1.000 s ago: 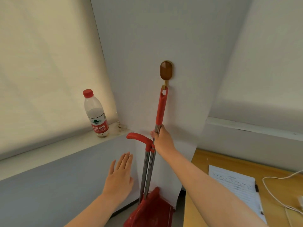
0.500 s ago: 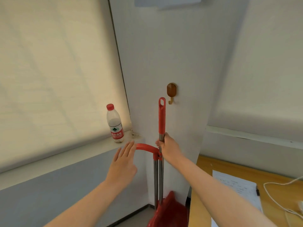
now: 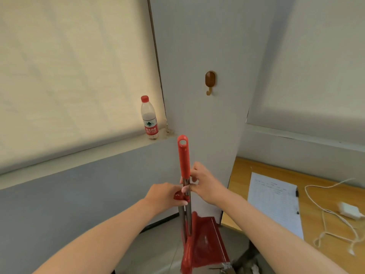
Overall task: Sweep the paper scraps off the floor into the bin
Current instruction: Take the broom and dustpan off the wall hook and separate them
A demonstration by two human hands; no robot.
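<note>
The broom [image 3: 183, 155] has a red grip with a hole at its top and a grey metal shaft; it stands upright in front of the white wall pillar. My right hand [image 3: 205, 184] is closed around the shaft just below the red grip. Beside it stands the red dustpan [image 3: 205, 244], with its own grey pole and a red handle. My left hand [image 3: 167, 196] is closed on that red handle, which it mostly hides. The broom head, paper scraps and bin are not in view.
A brown wall hook [image 3: 210, 82] hangs bare on the pillar above the broom. A water bottle [image 3: 149, 118] with a red cap stands on the window sill. At the right, a wooden desk [image 3: 325, 198] holds a printed sheet [image 3: 274, 202] and a white charger cable [image 3: 349, 212].
The broom has come off the wall hook and moved down and away from the wall. My left hand has risen from open in the air to closed on the dustpan handle.
</note>
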